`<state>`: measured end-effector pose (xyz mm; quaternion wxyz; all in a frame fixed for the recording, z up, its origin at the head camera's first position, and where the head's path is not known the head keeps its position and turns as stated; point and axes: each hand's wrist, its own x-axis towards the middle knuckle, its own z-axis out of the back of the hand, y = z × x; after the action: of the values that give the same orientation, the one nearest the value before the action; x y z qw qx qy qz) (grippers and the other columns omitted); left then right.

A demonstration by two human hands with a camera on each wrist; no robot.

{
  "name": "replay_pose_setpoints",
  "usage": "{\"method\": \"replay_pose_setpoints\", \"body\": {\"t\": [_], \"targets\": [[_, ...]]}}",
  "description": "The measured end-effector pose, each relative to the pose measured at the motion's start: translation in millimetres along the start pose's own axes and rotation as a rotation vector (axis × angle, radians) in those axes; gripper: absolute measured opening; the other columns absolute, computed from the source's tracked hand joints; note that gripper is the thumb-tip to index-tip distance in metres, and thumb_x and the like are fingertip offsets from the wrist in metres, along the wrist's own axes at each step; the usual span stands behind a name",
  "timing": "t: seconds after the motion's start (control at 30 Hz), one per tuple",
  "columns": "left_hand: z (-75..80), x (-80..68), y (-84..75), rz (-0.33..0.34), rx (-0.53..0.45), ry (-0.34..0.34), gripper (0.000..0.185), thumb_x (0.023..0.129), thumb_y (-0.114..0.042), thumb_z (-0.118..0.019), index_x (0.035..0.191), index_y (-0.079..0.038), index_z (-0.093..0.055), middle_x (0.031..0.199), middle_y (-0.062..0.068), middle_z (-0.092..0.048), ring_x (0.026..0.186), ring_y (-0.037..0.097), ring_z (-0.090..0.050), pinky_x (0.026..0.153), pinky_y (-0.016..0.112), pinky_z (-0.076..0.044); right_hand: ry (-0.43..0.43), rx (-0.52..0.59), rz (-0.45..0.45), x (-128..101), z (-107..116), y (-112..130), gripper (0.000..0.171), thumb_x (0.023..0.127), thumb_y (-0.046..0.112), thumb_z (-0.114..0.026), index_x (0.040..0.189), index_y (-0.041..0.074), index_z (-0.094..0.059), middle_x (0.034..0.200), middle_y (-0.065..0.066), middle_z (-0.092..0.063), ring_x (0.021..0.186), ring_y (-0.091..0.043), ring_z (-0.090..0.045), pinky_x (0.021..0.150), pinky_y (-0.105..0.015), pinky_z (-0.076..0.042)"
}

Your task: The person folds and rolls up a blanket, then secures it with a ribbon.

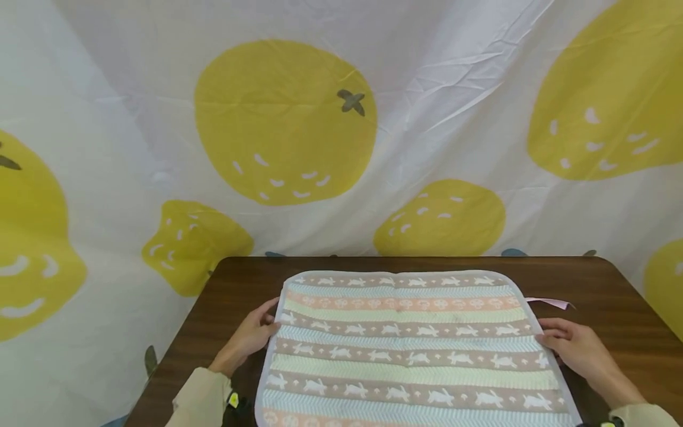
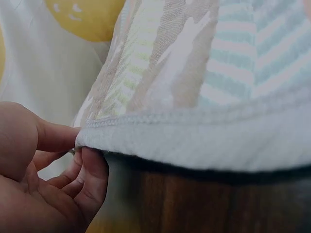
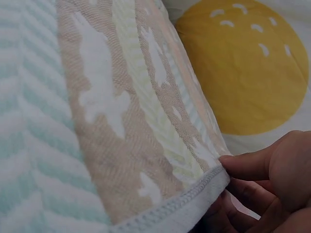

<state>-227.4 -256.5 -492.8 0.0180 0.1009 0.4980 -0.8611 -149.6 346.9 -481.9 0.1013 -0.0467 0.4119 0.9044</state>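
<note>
The left hand (image 1: 249, 338) pinches the left edge of the striped cloth (image 1: 411, 350) between thumb and curled fingers (image 2: 92, 167); the wrist view shows the hem lifted just off the wood beneath them; the right hand (image 1: 578, 350) pinches the opposite edge the same way, thumb on top, fingers (image 3: 252, 194) tucked under; between the two hands the cloth lies spread flat on the brown table (image 1: 613, 296), rabbits and chevron bands facing up; just beyond the right fingers a pink tag (image 1: 549, 303) sticks out from the cloth's edge; behind the table hangs a white backdrop (image 1: 427, 89) printed with yellow fruit.
</note>
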Motion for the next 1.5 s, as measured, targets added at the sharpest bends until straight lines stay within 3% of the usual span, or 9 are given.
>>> {"method": "replay_pose_setpoints", "body": {"t": [0.3, 0.47, 0.73, 0.93, 1.13, 1.3, 1.5], "targets": [[-2.9, -0.6, -0.7, 0.009, 0.041, -0.041, 0.059, 0.094, -0.003, -0.061, 0.150, -0.013, -0.043, 0.095, 0.010, -0.053, 0.079, 0.021, -0.056, 0.063, 0.031, -0.047, -0.040, -0.040, -0.053, 3.9, -2.7, 0.0, 0.047, 0.096, 0.018, -0.063, 0.134, -0.007, -0.051, 0.093, -0.007, -0.069, 0.083, -0.020, -0.058, 0.066, -0.029, -0.044], [-0.3, -4.1, 0.0, 0.036, 0.046, -0.054, 0.063, 0.093, -0.005, -0.064, 0.151, -0.010, -0.039, 0.097, 0.011, -0.057, 0.078, 0.022, -0.058, 0.062, 0.033, -0.051, -0.022, -0.011, -0.051, 3.2, -2.8, 0.0, 0.047, 0.096, 0.015, -0.061, 0.135, -0.008, -0.049, 0.094, -0.008, -0.068, 0.080, -0.018, -0.059, 0.062, -0.031, -0.049], [1.5, -10.5, -6.0, 0.041, 0.214, -0.123, 0.060, 0.094, -0.019, -0.065, 0.148, -0.008, -0.042, 0.102, 0.012, -0.061, 0.085, 0.024, -0.058, 0.073, 0.037, -0.048, -0.021, -0.017, -0.046, 2.7, 1.5, 2.4, 0.049, 0.094, 0.016, -0.062, 0.132, -0.012, -0.048, 0.097, -0.015, -0.069, 0.076, -0.018, -0.060, 0.059, -0.031, -0.053], [-10.3, -16.9, -22.5, -0.058, 0.275, -0.148, 0.053, 0.093, -0.015, -0.066, 0.142, -0.005, -0.049, 0.102, 0.012, -0.057, 0.086, 0.023, -0.053, 0.073, 0.036, -0.045, -0.016, -0.005, -0.037, 5.7, 8.4, 5.2, 0.048, 0.094, 0.018, -0.062, 0.129, -0.014, -0.050, 0.105, -0.028, -0.066, 0.077, -0.020, -0.064, 0.062, -0.032, -0.056], [-30.9, -29.4, -45.3, -0.243, 0.282, -0.111, 0.051, 0.092, -0.012, -0.067, 0.140, -0.004, -0.052, 0.114, 0.016, -0.062, 0.100, 0.029, -0.058, 0.085, 0.047, -0.049, -0.031, -0.020, -0.023, 11.9, 14.8, 7.9, 0.047, 0.096, 0.021, -0.062, 0.130, -0.011, -0.051, 0.112, -0.032, -0.063, 0.079, -0.020, -0.066, 0.062, -0.032, -0.055], [-48.6, -40.9, -65.5, -0.391, 0.268, -0.010, 0.052, 0.094, -0.013, -0.065, 0.143, -0.003, -0.049, 0.129, 0.024, -0.059, 0.115, 0.041, -0.058, 0.094, 0.055, -0.048, -0.044, -0.003, 0.015, 15.6, 17.8, 8.8, 0.049, 0.097, 0.024, -0.061, 0.130, -0.010, -0.052, 0.112, -0.029, -0.066, 0.078, -0.018, -0.066, 0.061, -0.031, -0.055], [-74.7, -54.7, -89.0, -0.453, 0.277, 0.145, 0.051, 0.098, -0.019, -0.061, 0.145, -0.006, -0.047, 0.141, 0.017, -0.054, 0.127, 0.038, -0.052, 0.102, 0.055, -0.044, -0.014, 0.010, -0.032, 21.8, 23.1, 15.1, 0.058, 0.099, 0.034, -0.059, 0.137, -0.009, -0.046, 0.119, -0.032, -0.062, 0.081, -0.020, -0.067, 0.065, -0.033, -0.055]]}}
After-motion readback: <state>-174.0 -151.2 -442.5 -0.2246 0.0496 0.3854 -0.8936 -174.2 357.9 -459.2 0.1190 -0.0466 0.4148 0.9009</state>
